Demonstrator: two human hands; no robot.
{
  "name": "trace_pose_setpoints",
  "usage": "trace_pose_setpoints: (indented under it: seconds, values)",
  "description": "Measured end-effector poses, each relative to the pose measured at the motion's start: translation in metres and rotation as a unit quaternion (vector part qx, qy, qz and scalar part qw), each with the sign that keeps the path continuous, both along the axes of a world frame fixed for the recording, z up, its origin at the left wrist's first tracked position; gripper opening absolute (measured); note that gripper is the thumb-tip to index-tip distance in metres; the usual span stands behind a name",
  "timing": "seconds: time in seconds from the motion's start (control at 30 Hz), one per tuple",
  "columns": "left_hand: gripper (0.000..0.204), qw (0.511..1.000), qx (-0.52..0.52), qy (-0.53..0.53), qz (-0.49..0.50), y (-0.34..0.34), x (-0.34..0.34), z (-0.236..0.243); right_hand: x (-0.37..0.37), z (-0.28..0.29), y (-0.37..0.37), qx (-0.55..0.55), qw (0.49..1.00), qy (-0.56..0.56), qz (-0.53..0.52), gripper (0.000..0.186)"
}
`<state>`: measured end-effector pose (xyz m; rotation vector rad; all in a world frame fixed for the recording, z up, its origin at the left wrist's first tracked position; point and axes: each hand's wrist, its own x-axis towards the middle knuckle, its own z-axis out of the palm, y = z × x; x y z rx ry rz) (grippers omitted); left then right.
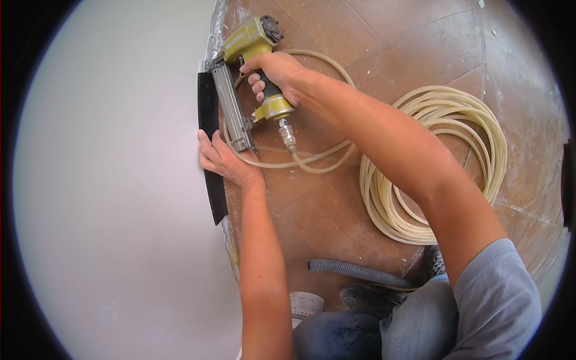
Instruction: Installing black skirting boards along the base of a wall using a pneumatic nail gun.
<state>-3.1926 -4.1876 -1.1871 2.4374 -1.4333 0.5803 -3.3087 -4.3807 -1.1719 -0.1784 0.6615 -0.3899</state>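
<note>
My right hand (277, 71) is wrapped round the grip of a yellow-green pneumatic nail gun (249, 37), its index finger near the trigger. The gun's nose is close to the upper end of a short black baseboard strip (216, 192) lying along the foot of the wall; I cannot tell whether it touches. Below the gun's grey magazine, my left hand (233, 162) grips the strip around its middle, fingertips on the wall side. From a metal coupling (287, 135) under the gun's handle runs a clear yellowish air hose (318, 170).
A large coil of the same hose (497, 153) lies on the brown tiled floor (324, 222) to the right, partly under my right arm. Near my legs are a grey corrugated tube (354, 269) and a white round container (306, 303). The pale wall (120, 180) fills the left side.
</note>
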Motion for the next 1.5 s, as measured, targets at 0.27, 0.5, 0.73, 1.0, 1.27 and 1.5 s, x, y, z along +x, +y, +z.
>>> trace_pose_setpoints:
  seconds: [0.27,0.5,0.73,1.0,1.27,1.5]
  values:
    - [0.043,1.0,0.005,0.01,-0.006,0.001,0.0,0.0,0.0,0.0,0.0,0.0,1.0,0.017,-0.016,0.011]
    - [0.041,0.999,-0.011,0.048,-0.004,-0.003,0.004,0.005,-0.007,0.009,0.008,-0.004,1.0,0.019,-0.015,0.009]
    - [0.036,0.999,-0.023,0.037,-0.027,-0.003,0.002,0.003,-0.004,0.006,0.008,-0.018,0.999,0.021,-0.021,0.008]
    - [0.037,0.998,-0.013,0.05,-0.018,0.002,0.001,0.003,-0.004,0.005,0.011,-0.016,1.0,0.021,-0.018,0.008]
    - [0.038,0.999,-0.018,0.034,-0.029,0.0,0.006,0.001,-0.003,0.008,0.007,-0.019,0.999,0.024,-0.017,0.009]
    - [0.037,0.999,-0.017,0.039,-0.023,0.0,0.007,-0.001,-0.002,0.005,0.007,-0.01,1.0,0.019,-0.018,0.009]
